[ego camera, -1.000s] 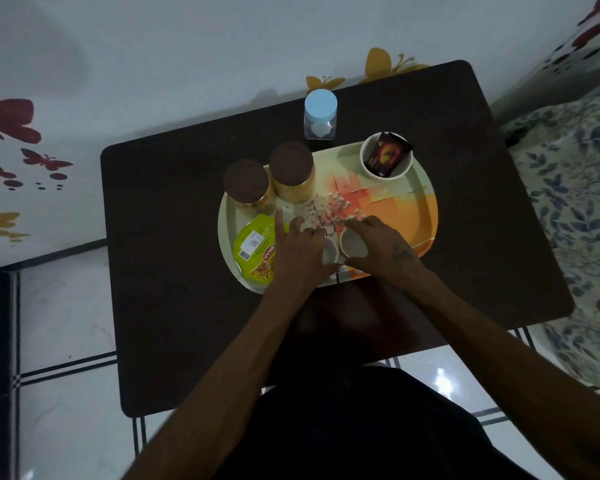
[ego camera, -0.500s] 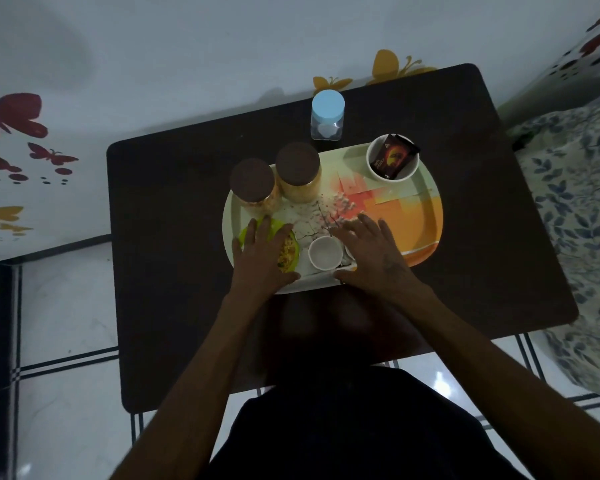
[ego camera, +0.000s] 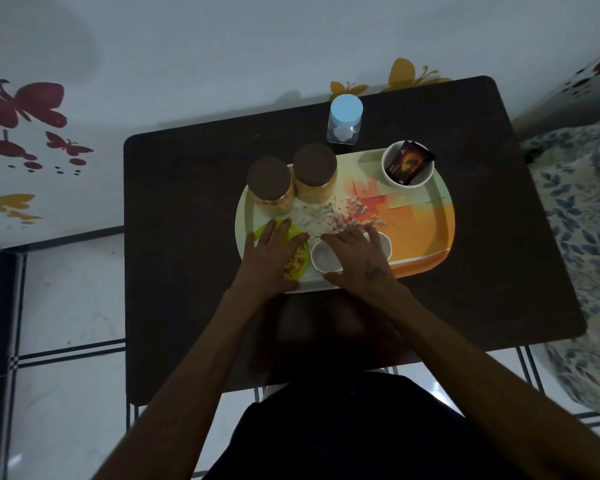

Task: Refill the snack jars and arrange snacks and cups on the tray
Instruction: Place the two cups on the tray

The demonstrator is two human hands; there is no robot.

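Observation:
An orange and cream tray (ego camera: 420, 233) lies on the dark table. Two snack jars with brown lids (ego camera: 269, 178) (ego camera: 315, 165) stand at its back left. A white bowl (ego camera: 390, 178) holding a dark packet (ego camera: 409, 162) sits at the back right. My left hand (ego camera: 271, 256) lies flat with straight fingers on a green and yellow snack packet (ego camera: 297, 261) at the tray's front left. A small white cup (ego camera: 323, 259) stands beside it. My right hand (ego camera: 359, 258) rests with spread fingers over a second white cup (ego camera: 385, 242), mostly hiding it.
A clear jar with a light blue lid (ego camera: 345, 121) stands on the table (ego camera: 187, 237) behind the tray. A wall with butterfly stickers (ego camera: 21, 102) rises beyond. A floral bed cover (ego camera: 582, 220) lies to the right. Tiled floor (ego camera: 63, 306) is on the left.
My left hand moved left from the cups onto the snack packet and flattened. My right hand let go of the cup and now lies spread over the right cup.

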